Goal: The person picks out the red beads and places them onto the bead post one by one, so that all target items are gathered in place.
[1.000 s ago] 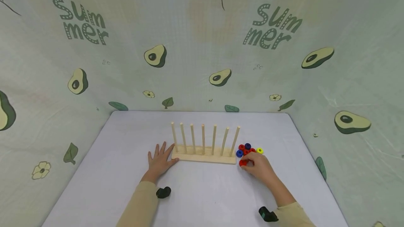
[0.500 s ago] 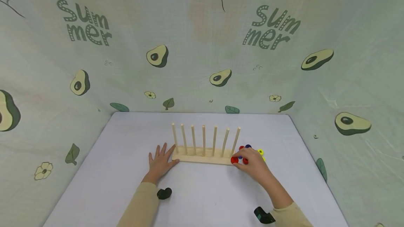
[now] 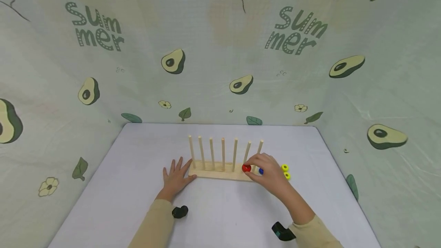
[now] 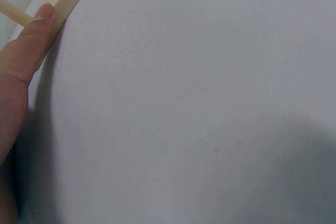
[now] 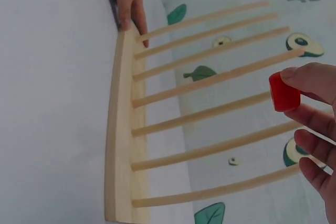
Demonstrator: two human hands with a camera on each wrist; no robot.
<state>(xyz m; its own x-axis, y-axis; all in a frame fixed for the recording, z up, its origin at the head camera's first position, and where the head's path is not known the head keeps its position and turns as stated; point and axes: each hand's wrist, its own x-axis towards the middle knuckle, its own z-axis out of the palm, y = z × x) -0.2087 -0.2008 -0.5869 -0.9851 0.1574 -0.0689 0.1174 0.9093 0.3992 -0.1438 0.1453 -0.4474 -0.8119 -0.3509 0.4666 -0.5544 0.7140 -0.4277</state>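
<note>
A wooden peg stand (image 3: 215, 174) lies across the table, a long base with a row of several upright pegs. My left hand (image 3: 175, 179) rests at its left end with fingers spread; in the left wrist view the thumb (image 4: 37, 38) touches the base. Between thumb and fingertips, my right hand (image 3: 270, 173) pinches a red bead (image 3: 246, 168) in front of the pegs near the right end. The right wrist view shows this bead held beside the pegs, not on one. All the pegs in view are bare.
Two yellow beads (image 3: 285, 168) lie right of my right hand. Part of a blue bead (image 3: 261, 171) shows behind the fingers; the other loose beads there are hidden. A patterned cloth (image 3: 206, 87) hangs behind the white table (image 3: 213, 217).
My right hand has carried the red bead leftward and up from the bead pile to the stand's right part. The left hand has stayed at the stand's left end.
</note>
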